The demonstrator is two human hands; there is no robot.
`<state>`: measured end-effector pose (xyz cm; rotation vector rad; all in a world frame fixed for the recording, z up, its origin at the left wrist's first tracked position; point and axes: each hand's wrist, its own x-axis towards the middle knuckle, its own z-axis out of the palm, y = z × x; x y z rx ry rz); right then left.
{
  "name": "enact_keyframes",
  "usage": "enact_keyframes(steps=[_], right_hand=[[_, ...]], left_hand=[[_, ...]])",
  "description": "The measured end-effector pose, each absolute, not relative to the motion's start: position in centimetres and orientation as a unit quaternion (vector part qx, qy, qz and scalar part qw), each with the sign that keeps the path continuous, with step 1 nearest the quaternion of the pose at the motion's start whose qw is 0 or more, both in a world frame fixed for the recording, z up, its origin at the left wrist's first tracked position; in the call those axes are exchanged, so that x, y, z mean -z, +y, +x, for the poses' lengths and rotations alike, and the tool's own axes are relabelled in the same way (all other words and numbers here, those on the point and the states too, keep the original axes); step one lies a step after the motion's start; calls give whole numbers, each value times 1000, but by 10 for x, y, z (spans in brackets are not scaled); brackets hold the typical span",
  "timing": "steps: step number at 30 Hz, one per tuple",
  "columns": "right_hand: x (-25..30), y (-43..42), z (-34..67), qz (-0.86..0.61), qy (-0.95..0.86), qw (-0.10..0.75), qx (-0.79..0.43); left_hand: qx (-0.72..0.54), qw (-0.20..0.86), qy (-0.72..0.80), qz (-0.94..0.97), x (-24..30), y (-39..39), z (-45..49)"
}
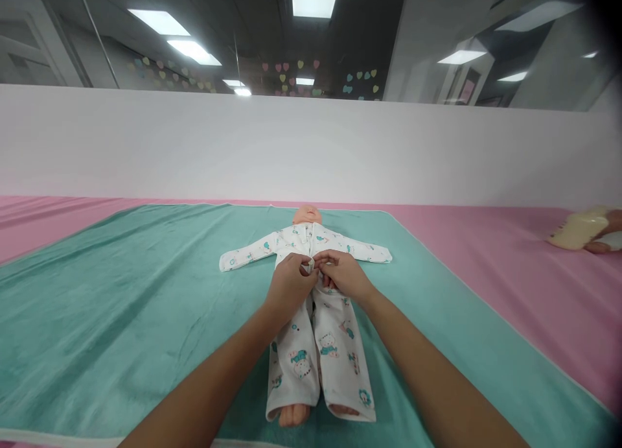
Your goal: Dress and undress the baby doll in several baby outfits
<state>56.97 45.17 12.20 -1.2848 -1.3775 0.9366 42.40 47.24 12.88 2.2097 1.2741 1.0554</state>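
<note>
A baby doll lies on its back, head away from me and feet toward me. It wears white printed baby clothes: a long-sleeved top with the arms spread out, and trousers that reach the feet. At the doll's middle, my left hand pinches the front edge of the top. Close beside it, my right hand also has its fingers closed on the same edge. The fingertips nearly meet, and what lies between them, perhaps a fastening, is too small to make out.
Under the doll is a teal blanket with a pale border, laid over a pink sheet. At the far right, a cream-coloured object is beside a partly visible hand or limb. A white wall with glass above stands behind.
</note>
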Motion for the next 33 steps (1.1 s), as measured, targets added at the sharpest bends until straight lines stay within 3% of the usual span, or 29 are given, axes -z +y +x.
enact_keyframes(steps=[9,22,33], right_hand=[[-119,451,569,-504,-569,511,-401],[-127,445,563,-519,-568,511,-384],[-122,447,557,-559,-556,522,-324]], left_hand=[[-370,172,459,789,-127,475,425],[-394,439,431,683,-133,481,414],[-393,465,422,672,-134,482,412]])
